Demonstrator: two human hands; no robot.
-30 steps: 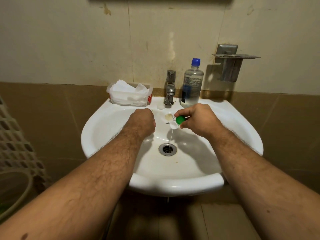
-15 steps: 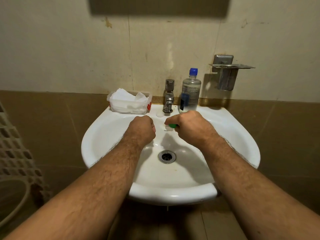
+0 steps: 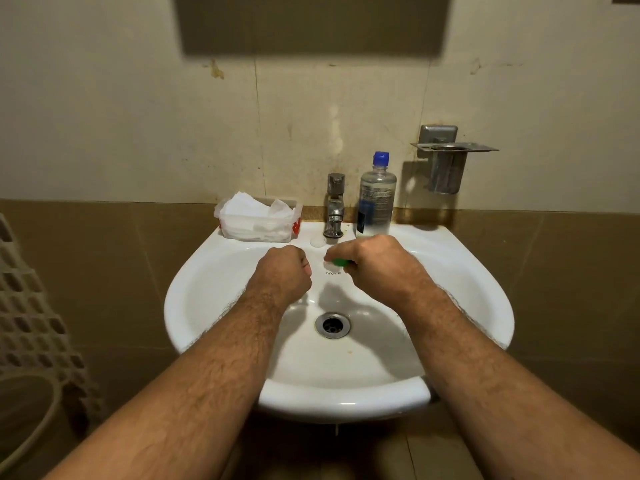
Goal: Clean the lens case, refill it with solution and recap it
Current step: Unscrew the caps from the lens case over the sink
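My right hand (image 3: 374,265) is closed on the lens case (image 3: 340,261) above the back of the white sink (image 3: 485,282). Only the case's green part and a sliver of white show past my fingers. My left hand (image 3: 284,271) is a closed fist just left of it, not touching the case, and I see nothing in it. A small round white cap (image 3: 318,240) lies on the sink ledge by the tap. The clear solution bottle (image 3: 377,199) with a blue cap stands upright behind my right hand.
A chrome tap (image 3: 335,209) stands at the back centre, with a plastic box of white tissues (image 3: 256,220) to its left. The drain (image 3: 332,325) is below my hands. A metal holder (image 3: 446,164) hangs on the wall at right, and a lattice basket (image 3: 27,306) stands at far left.
One second ago my right hand tilted the case and liquid ran toward the drain. Now the stream has stopped and the case sits mostly hidden in my fingers. My view has tilted upward.
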